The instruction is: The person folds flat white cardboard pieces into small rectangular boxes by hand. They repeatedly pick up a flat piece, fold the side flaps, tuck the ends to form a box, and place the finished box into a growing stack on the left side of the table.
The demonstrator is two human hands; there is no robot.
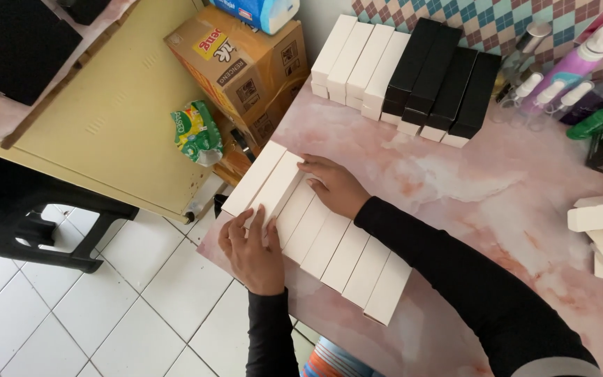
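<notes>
Both hands are laid flat, fingers extended, nothing clasped: left hand point(251, 246) and right hand point(335, 185) are pressed on the near row of white boxes point(329, 241) on the pink marble table point(483, 202). Black boxes point(441, 84) are stood far right.

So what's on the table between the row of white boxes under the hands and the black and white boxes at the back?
Nothing: bare pink marbled table shows there in the head view.

We see a row of white boxes point(322, 237) on a tabletop point(469, 188) marbled pink and white, with more white boxes point(357, 59) and black-lidded ones point(444, 80) behind. The sleeves point(469, 286) are black, the wall covering point(497, 21) diamond-checked in teal and red, and the floor tiles point(106, 307) white.
</notes>
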